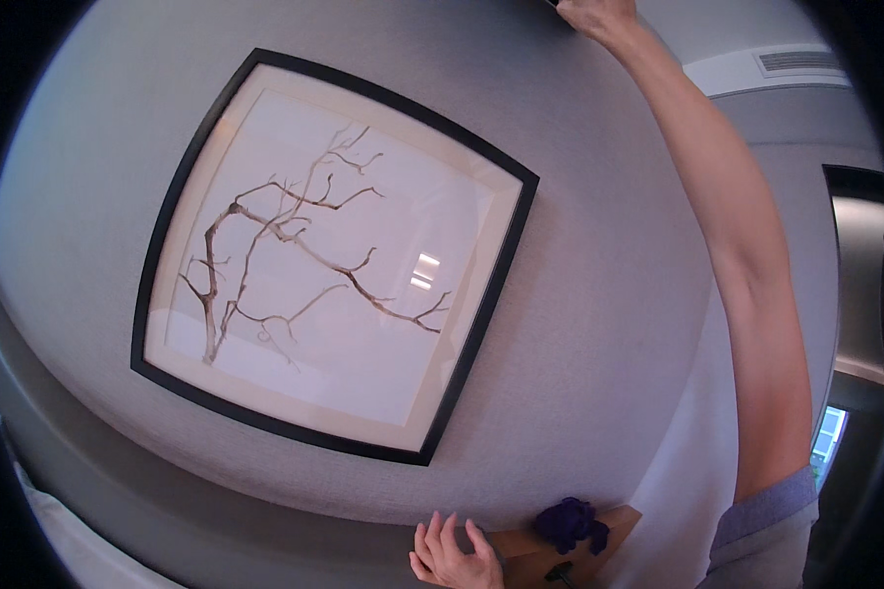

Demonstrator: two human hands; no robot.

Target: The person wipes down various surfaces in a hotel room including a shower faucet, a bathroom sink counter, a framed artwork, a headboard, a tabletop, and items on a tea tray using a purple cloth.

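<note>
A framed picture of bare branches (309,258), with a black frame and a cream mat, hangs on the grey wall. My right arm reaches up along the right side. At the top edge my right hand (597,13) is closed around a dark object, mostly cut off by the picture's rim, so I cannot tell what it is. At the bottom, below the frame, my left hand (457,554) has its fingers spread and holds nothing. Right beside it, a bunched dark purple cloth (571,524) lies on a wooden surface (622,524).
A small dark object (558,573) lies near the purple cloth. A dark grey padded ledge or headboard (228,508) runs below the picture, with white bedding (81,541) at the lower left. An air vent (799,62) and a doorway or mirror are at the right.
</note>
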